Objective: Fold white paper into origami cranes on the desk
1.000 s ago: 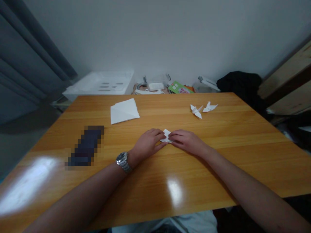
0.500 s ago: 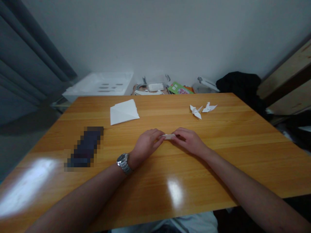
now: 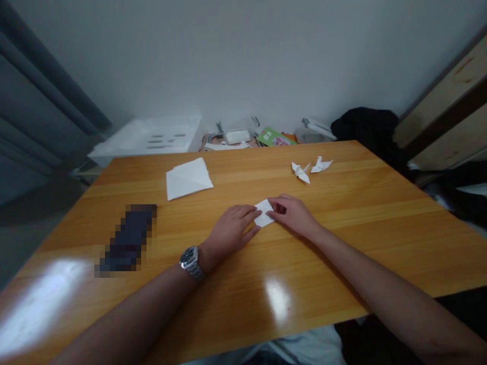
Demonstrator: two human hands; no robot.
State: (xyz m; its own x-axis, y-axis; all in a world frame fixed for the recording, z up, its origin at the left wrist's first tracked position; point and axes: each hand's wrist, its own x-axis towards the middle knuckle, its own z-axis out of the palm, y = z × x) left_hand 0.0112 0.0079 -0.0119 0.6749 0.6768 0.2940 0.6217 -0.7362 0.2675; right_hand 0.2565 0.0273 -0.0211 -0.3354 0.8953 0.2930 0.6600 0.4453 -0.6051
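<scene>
Small folded paper (image 3: 265,213): white, lies flat on the wooden table (image 3: 342,233), about mid-width, directly between the two hands.

Left hand (image 3: 230,233): palm down, fingers stretched out, fingertips (image 3: 254,215) resting on the paper's left edge. Not closed around it; presses from above. Steel wristwatch (image 3: 189,258) on the wrist.

Right hand (image 3: 293,215): fingers bent, tips meeting the paper's right corner. Touching confirmed; whether pinching or merely pressing cannot be told from this angle.

Elsewhere on the table:
- Stack of white sheets (image 3: 188,178), left of centre toward the far edge, well apart from the hands.
- Two folded paper cranes, one (image 3: 300,172) just beside the other (image 3: 321,165), right of centre toward the far edge.
- Dark object (image 3: 127,238) at the left, pixelated, not identifiable.

Beyond the far edge, against the wall: white tray (image 3: 146,137), green booklet (image 3: 272,137), black cloth (image 3: 361,126).
</scene>
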